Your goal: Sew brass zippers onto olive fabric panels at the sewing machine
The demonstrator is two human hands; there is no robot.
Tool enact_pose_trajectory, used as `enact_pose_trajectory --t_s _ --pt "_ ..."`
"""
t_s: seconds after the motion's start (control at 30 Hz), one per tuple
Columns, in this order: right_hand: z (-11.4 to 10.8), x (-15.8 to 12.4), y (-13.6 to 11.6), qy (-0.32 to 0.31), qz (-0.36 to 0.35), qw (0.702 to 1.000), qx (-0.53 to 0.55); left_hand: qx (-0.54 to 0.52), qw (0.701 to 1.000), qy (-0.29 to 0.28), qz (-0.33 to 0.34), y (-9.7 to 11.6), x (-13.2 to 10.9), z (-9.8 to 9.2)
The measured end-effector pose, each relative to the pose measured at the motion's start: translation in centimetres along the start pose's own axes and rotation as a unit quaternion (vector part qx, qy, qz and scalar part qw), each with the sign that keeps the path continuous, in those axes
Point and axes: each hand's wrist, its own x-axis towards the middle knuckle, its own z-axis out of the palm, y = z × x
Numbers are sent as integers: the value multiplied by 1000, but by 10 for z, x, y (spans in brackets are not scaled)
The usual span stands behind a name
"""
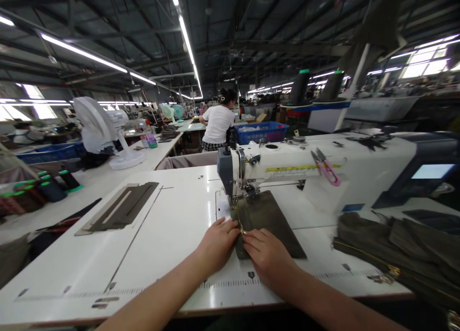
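Note:
A dark olive fabric piece (268,218) with a brass zipper along its left edge lies under the presser foot of a white sewing machine (294,170). My left hand (217,240) rests on the table at the fabric's left edge, fingers curled against the zipper. My right hand (268,256) lies on the fabric's near end, fingertips pinching the zipper (241,228) beside my left hand. Both hands press the piece flat on the white table (168,235).
Dark strips (122,207) lie stacked at the table's left. A pile of olive pieces with zippers (395,252) sits at right. Pink snips (326,167) rest on the machine. A white fan (104,130), thread cones (53,185) and a seated person (217,125) are farther off.

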Motion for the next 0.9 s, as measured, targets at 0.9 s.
enact_pose_trajectory --t_s 0.9 --pt "9 13 22 12 70 995 68 -21 998 55 28 -22 23 6"
